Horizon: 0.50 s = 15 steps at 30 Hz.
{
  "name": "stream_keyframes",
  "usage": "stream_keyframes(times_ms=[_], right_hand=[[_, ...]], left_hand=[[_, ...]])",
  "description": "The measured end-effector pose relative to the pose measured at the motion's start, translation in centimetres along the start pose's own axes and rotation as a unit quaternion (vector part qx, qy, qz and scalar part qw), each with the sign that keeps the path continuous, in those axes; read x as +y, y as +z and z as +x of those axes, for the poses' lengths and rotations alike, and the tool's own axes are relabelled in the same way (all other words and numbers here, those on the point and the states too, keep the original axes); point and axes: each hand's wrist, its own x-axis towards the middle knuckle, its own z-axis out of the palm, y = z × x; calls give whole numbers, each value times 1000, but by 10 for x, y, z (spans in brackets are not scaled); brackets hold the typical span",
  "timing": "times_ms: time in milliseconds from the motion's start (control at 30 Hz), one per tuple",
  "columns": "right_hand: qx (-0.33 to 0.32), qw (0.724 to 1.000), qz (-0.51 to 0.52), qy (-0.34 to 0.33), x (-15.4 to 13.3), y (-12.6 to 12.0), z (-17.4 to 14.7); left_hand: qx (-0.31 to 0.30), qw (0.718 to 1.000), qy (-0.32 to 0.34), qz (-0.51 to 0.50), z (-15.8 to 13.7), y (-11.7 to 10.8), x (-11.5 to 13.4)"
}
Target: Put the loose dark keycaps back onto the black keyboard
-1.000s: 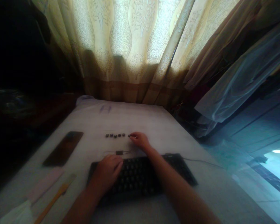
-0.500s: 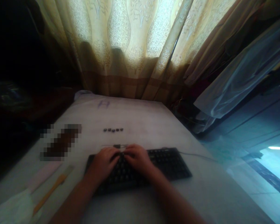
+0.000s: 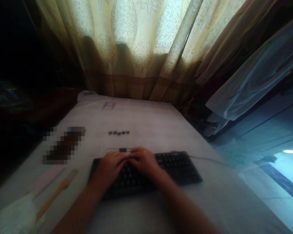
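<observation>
A black keyboard (image 3: 178, 169) lies on the white-covered table, and both my hands rest over its left and middle part. My left hand (image 3: 111, 165) has its fingers pressed together, their tips at the keyboard's upper edge. Against them meet the fingertips of my right hand (image 3: 144, 161), also closed. Whatever is pinched between the fingertips is too small and blurred to name. Just beyond my fingers lies a small dark piece with thin wire-like ends (image 3: 122, 149). Farther off, several small dark keycaps (image 3: 118, 133) sit in a short row.
To the left lie a brush with an orange handle (image 3: 55, 195), a pink strip (image 3: 46, 178), a crumpled white cloth (image 3: 17, 213) and a pixelated dark item (image 3: 64, 146). The keyboard's cable (image 3: 207, 158) runs right. A patterned curtain (image 3: 141, 48) hangs behind the table.
The view has shifted slightly, so the table's things appear a little higher. My hands stay together at the same spot on the keyboard, with only slight finger movement.
</observation>
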Motion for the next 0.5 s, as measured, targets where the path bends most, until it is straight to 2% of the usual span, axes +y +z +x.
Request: stream_keyframes(times_ms=[300, 500], right_hand=[[13, 1000, 20, -7, 3, 3, -3], [53, 997, 28, -57, 9, 6, -6]], left_hand=[[-13, 1000, -15, 0, 4, 1, 3], [-13, 1000, -13, 5, 5, 1, 4]])
